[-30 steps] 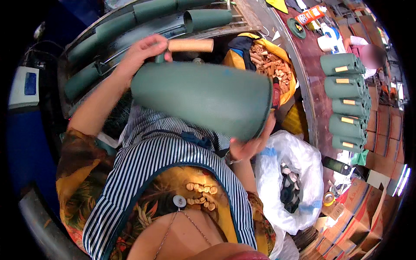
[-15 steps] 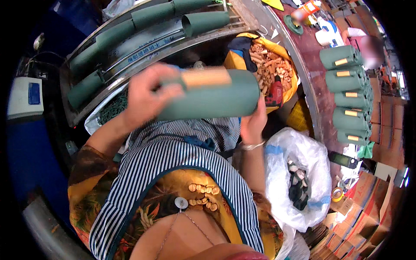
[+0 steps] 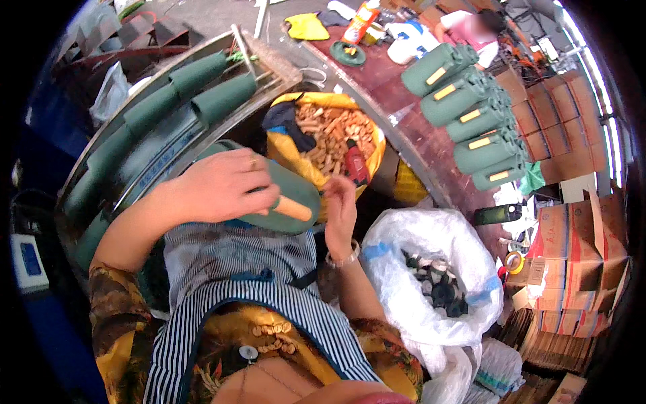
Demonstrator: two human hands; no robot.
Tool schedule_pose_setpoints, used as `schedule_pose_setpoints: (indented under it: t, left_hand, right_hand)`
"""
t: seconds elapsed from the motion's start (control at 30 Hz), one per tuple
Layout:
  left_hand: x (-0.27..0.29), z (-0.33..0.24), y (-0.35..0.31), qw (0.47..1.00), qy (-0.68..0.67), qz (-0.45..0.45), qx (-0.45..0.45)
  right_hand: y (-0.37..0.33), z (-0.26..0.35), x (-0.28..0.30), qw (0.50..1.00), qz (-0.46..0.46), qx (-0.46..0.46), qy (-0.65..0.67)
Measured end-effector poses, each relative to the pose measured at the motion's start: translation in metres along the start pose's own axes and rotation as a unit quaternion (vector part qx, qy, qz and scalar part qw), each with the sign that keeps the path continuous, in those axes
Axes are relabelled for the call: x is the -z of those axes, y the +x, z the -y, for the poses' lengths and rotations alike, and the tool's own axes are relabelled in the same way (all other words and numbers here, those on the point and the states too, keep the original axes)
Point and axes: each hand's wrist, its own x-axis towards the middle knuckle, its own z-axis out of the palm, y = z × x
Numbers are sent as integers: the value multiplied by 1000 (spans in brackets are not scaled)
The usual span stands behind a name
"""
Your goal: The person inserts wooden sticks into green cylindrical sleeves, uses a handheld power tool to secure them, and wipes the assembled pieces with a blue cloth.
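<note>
A smooth dark green cylinder lies on its side in front of my lap, with a pale wooden grip along its near side. My left hand is closed over its left part, fingers bent down by the end of the wooden grip. At the cylinder's right end, my right hand is raised with curled fingers; whether it pinches something small is hidden. Just beyond, a yellow bag holds many wooden pieces and a red-and-black tool, perhaps a power driver.
More green cylinders lie in a metal-framed rack at the far left. On the dark red table, several green cylinders with wooden grips stand in a row. A white plastic sack of small dark parts sits right, beside cardboard boxes.
The view has swung rightward. The cylinder has been lowered toward my lap and tilted, its wooden grip now facing nearer me. My right hand has come off the cylinder's end and curled.
</note>
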Motion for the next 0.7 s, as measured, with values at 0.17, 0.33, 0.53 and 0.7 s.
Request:
schedule_pose_setpoints:
  t: [0.17, 0.33, 0.53, 0.7]
  left_hand:
    - [-47, 30, 82, 983, 80, -118, -117]
    - [-69, 48, 25, 973, -32, -112, 197]
    - [-97, 3, -166, 873, 30, -4, 487]
    - [-98, -119, -298, 582, 94, -153, 793]
  right_hand:
    - [40, 34, 41, 995, 12, 11, -100]
    - [141, -15, 144, 965, -260, 34, -6]
    - [264, -105, 244, 938, -340, 39, -61]
    - [373, -185, 321, 941, -286, 105, -147]
